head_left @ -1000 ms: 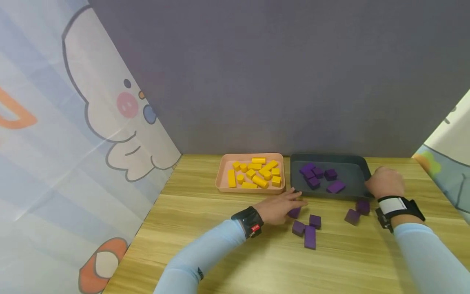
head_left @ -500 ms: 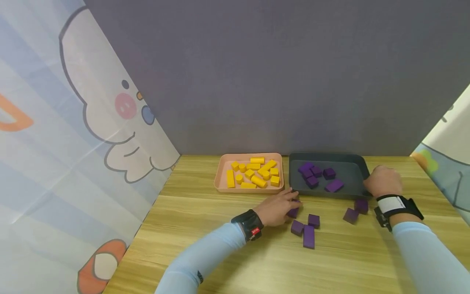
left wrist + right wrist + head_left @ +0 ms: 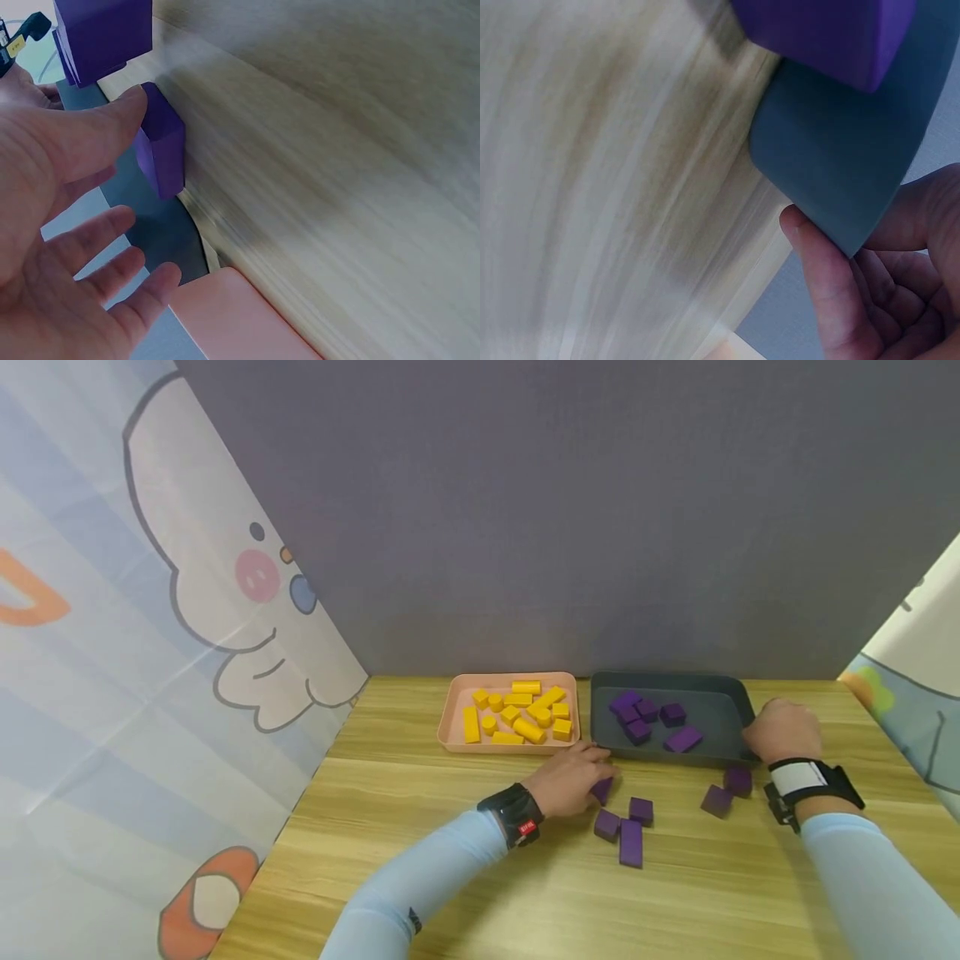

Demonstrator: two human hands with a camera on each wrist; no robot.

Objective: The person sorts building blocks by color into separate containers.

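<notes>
In the head view my left hand (image 3: 566,781) reaches over a purple block (image 3: 602,790) at the front of the dark tray (image 3: 716,714). The left wrist view has the thumb touching the edge of that block (image 3: 161,154). The other fingers are spread and loosely bent, with a gap between the index fingertip and the block. My right hand (image 3: 786,731) grips the dark tray's right end; in the right wrist view its thumb and index finger pinch the tray's corner (image 3: 825,150). Several purple blocks lie inside the tray.
A peach tray (image 3: 453,727) with several yellow blocks stands left of the dark one. On the wooden table (image 3: 420,802) lie a long purple block (image 3: 632,843) with two purple cubes beside it, and two more purple cubes (image 3: 717,802) near the right hand. A grey panel (image 3: 570,527) rises behind.
The left hand's fingers have drawn in and lowered around the purple block, covering more of it. The right hand stays at the dark tray's end; the blocks have not visibly moved.
</notes>
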